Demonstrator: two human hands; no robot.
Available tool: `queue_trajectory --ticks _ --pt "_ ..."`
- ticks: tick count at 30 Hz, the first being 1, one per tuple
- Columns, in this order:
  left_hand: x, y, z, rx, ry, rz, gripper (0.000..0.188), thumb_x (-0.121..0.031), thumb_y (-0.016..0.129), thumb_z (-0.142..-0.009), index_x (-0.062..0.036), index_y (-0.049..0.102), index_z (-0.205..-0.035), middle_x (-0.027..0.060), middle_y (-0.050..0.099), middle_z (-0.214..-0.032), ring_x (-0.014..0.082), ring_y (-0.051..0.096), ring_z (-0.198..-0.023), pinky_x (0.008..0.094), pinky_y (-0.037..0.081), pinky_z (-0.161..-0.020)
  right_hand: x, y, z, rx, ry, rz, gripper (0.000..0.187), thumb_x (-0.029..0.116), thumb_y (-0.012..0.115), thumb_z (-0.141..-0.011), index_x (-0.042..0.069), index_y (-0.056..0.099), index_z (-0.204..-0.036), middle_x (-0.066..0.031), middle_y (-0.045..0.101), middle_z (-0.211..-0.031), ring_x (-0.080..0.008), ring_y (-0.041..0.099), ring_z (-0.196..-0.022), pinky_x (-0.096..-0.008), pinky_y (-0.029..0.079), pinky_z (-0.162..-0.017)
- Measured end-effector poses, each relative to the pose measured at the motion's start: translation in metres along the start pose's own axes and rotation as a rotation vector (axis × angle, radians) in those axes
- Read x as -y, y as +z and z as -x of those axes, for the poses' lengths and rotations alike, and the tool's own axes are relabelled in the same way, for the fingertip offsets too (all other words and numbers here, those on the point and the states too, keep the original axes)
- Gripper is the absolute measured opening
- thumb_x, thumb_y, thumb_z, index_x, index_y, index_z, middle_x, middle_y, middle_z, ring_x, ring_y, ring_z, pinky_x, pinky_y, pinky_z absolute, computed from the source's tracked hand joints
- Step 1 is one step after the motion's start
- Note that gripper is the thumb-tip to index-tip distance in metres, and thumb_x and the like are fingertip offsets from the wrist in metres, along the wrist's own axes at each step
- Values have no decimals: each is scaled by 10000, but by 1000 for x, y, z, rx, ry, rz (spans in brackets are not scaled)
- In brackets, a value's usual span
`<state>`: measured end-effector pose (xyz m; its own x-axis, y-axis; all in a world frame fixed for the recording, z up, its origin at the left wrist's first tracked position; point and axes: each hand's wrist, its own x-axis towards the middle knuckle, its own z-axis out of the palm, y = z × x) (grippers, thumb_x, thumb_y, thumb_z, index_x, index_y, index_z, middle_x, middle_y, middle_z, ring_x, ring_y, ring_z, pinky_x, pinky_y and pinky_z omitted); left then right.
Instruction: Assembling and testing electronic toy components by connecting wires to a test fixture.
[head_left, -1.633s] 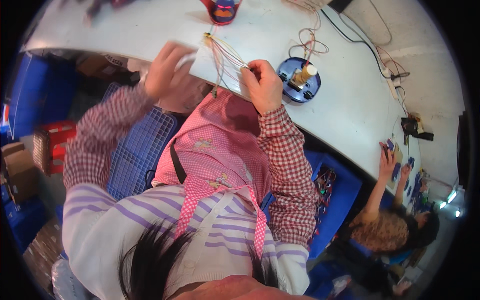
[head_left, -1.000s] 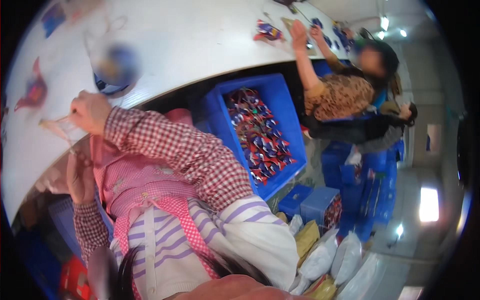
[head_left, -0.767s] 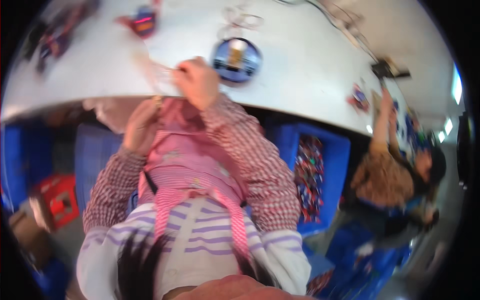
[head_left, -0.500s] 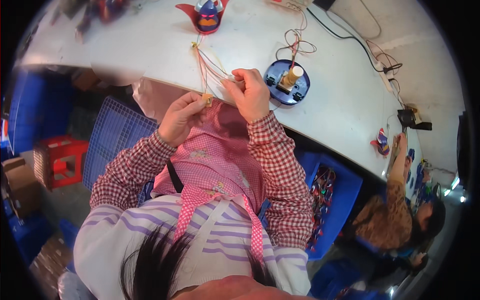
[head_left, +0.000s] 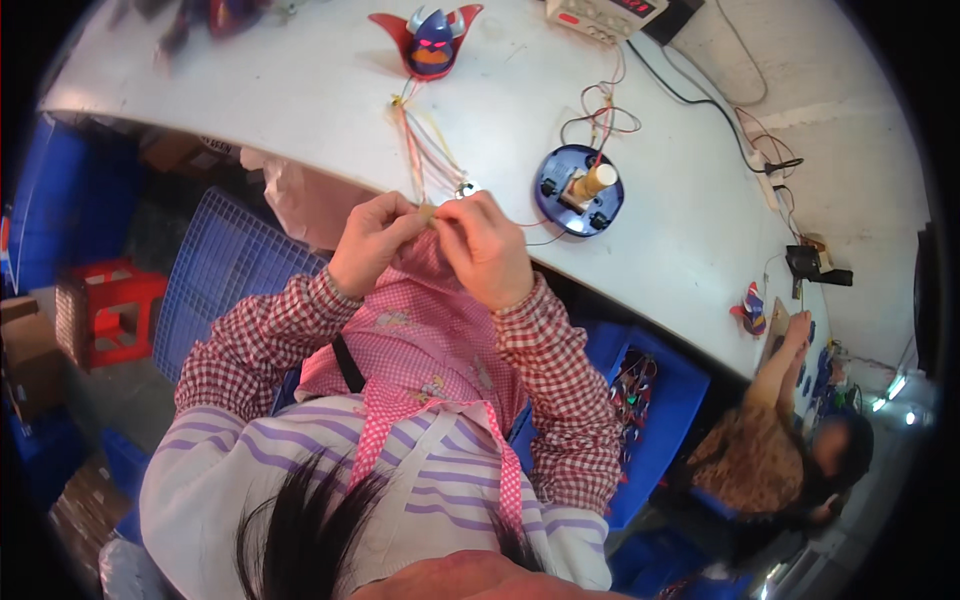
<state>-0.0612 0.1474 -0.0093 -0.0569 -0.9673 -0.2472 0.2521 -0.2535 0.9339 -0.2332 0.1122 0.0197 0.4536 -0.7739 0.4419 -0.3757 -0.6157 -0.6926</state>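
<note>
At the table's near edge, a small tan circuit board (head_left: 428,211) sits between my two hands, partly covered by fingers. My left hand (head_left: 380,243) pinches it from one side. From the other side my right hand (head_left: 488,255) closes its thumb and fingers at the same board. Several thin coloured wires (head_left: 412,150) run from the board's area up to a purple toy figure head (head_left: 432,45) with horns, a red collar and lit pink eyes. A small silvery part (head_left: 465,188) lies at a wire end just beyond my right fingers.
Right of my hands lies a dark blue round base (head_left: 578,190) with a white-topped cylinder, wired to a power supply (head_left: 605,18). Below the table stands a blue bin (head_left: 665,420) of wired parts. A co-worker (head_left: 760,450) sits at the right, near another small toy (head_left: 750,312).
My right hand has left the wire end and come down and left to the tan board. My left hand still grips the board. The whole view has shifted slightly.
</note>
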Motion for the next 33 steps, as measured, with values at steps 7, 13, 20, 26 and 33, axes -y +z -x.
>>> queue_trajectory --ticks 7,13,20,26,33 --pt "7 0 -1 -14 -18 80 124 -122 571 -918 -24 573 -841 16 569 -675 68 517 -543 191 396 -490 -3 4 5 -4 17 -13 146 15 651 -804 28 556 -915 -122 568 -855 -315 616 -718 -375 498 -601" --pt "12 2 0 -10 -19 101 137 -129 565 -928 -24 570 -840 21 569 -688 74 516 -552 196 403 -490 -6 4 8 -13 5 13 154 13 647 -802 27 551 -921 -123 569 -839 -317 615 -718 -381 498 -604" --pt "13 6 1 -15 -26 149 147 -143 562 -934 -30 566 -840 24 570 -688 81 519 -556 200 409 -490 -5 6 10 -68 -16 48 145 13 644 -808 28 551 -918 -120 562 -832 -315 607 -708 -385 496 -598" --pt "14 7 2 -23 -12 139 150 -149 553 -934 -33 565 -840 25 573 -685 82 523 -558 199 408 -492 -2 6 11 -71 -16 50 139 1 637 -813 18 553 -922 -122 561 -828 -315 608 -709 -382 495 -594" --pt "16 7 3 -36 -10 165 147 -150 556 -931 -32 563 -844 24 577 -688 81 525 -559 195 407 -497 -1 9 11 -80 -20 56 140 0 636 -815 18 557 -929 -123 560 -823 -316 608 -710 -385 498 -597"
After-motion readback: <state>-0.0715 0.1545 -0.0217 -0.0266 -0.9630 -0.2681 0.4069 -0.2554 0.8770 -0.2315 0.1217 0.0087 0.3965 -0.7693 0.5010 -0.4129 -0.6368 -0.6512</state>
